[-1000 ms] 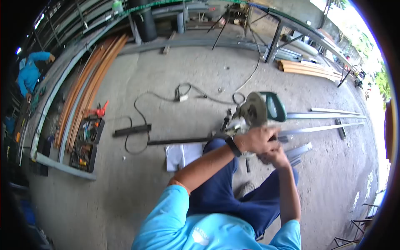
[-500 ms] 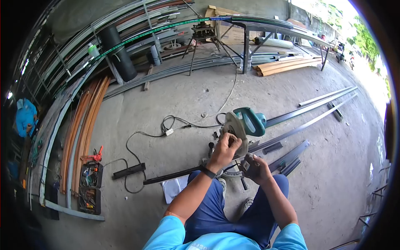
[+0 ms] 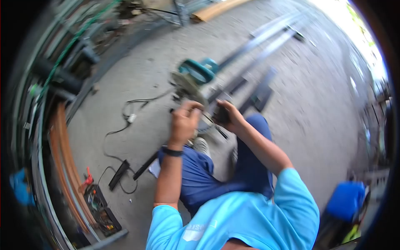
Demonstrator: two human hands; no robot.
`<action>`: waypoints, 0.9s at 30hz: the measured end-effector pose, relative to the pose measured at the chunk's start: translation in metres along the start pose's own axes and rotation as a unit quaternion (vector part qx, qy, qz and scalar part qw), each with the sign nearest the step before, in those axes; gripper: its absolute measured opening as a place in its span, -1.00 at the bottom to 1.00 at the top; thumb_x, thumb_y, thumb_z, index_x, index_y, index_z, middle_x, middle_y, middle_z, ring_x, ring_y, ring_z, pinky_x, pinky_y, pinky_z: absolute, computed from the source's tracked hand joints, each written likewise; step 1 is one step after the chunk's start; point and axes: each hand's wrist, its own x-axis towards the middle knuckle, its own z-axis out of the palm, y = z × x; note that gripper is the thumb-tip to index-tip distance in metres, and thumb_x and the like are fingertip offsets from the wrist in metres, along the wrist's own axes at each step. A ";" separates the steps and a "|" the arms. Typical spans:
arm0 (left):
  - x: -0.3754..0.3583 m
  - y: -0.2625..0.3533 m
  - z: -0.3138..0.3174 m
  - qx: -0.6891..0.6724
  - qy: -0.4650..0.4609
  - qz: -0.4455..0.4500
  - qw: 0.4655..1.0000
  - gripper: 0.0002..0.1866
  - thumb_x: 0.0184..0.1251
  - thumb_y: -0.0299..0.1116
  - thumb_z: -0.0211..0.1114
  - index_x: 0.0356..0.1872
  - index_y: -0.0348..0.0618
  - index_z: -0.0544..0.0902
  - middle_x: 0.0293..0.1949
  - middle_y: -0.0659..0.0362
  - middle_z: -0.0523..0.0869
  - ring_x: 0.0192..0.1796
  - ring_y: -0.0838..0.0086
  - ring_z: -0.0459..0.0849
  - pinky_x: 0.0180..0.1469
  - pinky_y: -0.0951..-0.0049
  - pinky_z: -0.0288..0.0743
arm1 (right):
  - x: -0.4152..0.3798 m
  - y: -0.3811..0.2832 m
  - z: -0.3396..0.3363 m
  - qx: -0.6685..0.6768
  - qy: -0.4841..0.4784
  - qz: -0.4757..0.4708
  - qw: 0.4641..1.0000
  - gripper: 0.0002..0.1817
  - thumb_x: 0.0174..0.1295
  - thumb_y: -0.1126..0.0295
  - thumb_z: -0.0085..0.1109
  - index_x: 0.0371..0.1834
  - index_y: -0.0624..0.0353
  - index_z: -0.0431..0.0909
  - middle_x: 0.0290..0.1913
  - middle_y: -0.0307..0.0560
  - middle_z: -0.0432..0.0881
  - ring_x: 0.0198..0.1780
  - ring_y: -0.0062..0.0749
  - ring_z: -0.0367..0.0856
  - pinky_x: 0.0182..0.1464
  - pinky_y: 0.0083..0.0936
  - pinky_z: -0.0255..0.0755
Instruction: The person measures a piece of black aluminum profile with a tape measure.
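A green-handled cut-off saw (image 3: 198, 71) stands on the floor in front of my knees, blurred by motion. My left hand (image 3: 185, 121) is beside its round guard, with fingers bent together; what they hold, if anything, is hidden. In my right hand (image 3: 229, 116) is a small dark block (image 3: 221, 113), held just to the right of the saw. A dark metal bar (image 3: 146, 165) extends from the saw to the lower left, past my left knee.
Long metal profiles (image 3: 266, 27) lie beyond the saw. A black cable (image 3: 109, 143) curves across the floor at left, near toolboxes (image 3: 102, 208) and brown bars (image 3: 68, 166). A blue container (image 3: 346, 201) stands at lower right. Part of a person in blue (image 3: 21, 187) shows at far left.
The view has turned and tilted down, so the saw and my hands appear further left and higher. The blue container has come into view. My right hand still holds the dark block.
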 end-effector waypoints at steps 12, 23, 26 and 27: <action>-0.005 0.018 -0.011 -0.099 -0.104 -0.086 0.986 -0.16 0.28 0.19 0.50 0.31 -0.35 0.52 0.02 0.02 0.68 0.08 0.33 0.71 0.10 0.40 0.60 | -0.072 0.030 0.088 -0.063 -0.291 -0.154 0.942 -0.07 0.52 -0.46 -0.27 0.68 0.03 0.10 0.55 0.02 0.34 0.53 -0.17 0.37 0.54 -0.09 0.27; -0.019 -0.039 -0.006 -0.688 -0.023 -0.173 0.705 -0.08 0.37 0.31 0.27 0.42 -0.35 0.39 0.44 -0.19 0.36 0.36 -0.01 0.46 0.08 0.02 0.50 | -0.004 -0.088 -0.137 -0.263 0.208 -0.302 0.892 -0.45 0.57 -0.05 0.14 0.36 0.17 0.56 0.09 -0.03 0.79 -0.06 -0.41 0.79 -0.05 -0.43 0.62; -0.010 -0.041 -0.009 -0.688 -0.001 -0.146 0.711 -0.05 0.35 0.33 0.31 0.43 -0.34 0.37 0.46 -0.17 0.31 0.36 -0.01 0.45 0.08 -0.03 0.51 | 0.044 -0.072 -0.303 -0.459 0.442 -0.244 0.731 -0.59 0.51 0.16 0.22 0.23 0.22 0.63 -0.03 -0.07 0.81 -0.15 -0.45 0.77 -0.15 -0.47 0.59; -0.006 -0.042 -0.009 -0.694 -0.019 -0.143 0.705 -0.04 0.34 0.34 0.32 0.43 -0.34 0.37 0.46 -0.16 0.30 0.36 -0.01 0.45 0.09 -0.05 0.52 | 0.059 -0.068 -0.327 -0.485 0.465 -0.220 0.707 -0.62 0.49 0.20 0.23 0.20 0.23 0.66 -0.07 -0.06 0.81 -0.15 -0.46 0.77 -0.17 -0.47 0.58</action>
